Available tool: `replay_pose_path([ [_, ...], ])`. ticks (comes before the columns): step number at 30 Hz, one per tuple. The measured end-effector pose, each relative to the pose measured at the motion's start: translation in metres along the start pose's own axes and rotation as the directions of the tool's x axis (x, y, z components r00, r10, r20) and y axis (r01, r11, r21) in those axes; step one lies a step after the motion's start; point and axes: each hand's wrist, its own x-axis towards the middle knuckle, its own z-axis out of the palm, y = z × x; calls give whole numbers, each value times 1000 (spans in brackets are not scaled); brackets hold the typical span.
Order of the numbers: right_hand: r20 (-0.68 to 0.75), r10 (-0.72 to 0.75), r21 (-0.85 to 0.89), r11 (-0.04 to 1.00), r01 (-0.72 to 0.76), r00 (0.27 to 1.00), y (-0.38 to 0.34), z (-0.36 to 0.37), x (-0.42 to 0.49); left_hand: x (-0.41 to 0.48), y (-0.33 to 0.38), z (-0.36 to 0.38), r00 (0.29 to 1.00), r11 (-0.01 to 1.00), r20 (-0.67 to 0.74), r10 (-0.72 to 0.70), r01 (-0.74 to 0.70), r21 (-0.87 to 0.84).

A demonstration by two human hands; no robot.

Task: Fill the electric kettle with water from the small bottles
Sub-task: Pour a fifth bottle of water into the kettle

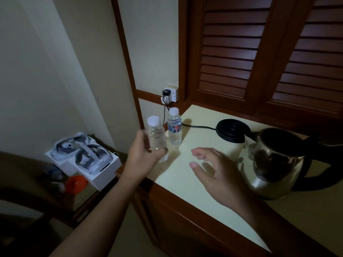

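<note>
My left hand (143, 154) is wrapped around a small clear bottle (155, 135) with a white cap and no label, held upright at the counter's left corner. A second small bottle (174, 127) with a blue label stands capped just behind it. The steel electric kettle (278, 164) stands at the right with its lid open and its black handle pointing right. My right hand (215, 169) hovers over the counter between the bottles and the kettle, fingers spread, holding nothing.
The kettle's black base (233, 130) lies behind the kettle, its cord running to a wall socket (169, 94). The pale counter (194, 180) has a wooden edge. Louvred wooden doors rise behind. Lower left, a white box with headsets (83, 158) sits on a low surface.
</note>
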Motion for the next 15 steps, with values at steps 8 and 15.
replay_pose_path([
  [8, -55, -111, -122, 987, 104, 992, -57, -77, 26, -87, 56, 35, 936, 987, 316, 158, -161, -17],
  [15, 245, -203, -369, 885, 285, 948, -62, -154, 4, -110, 81, 70, 869, 969, 430, 246, -227, -96],
])
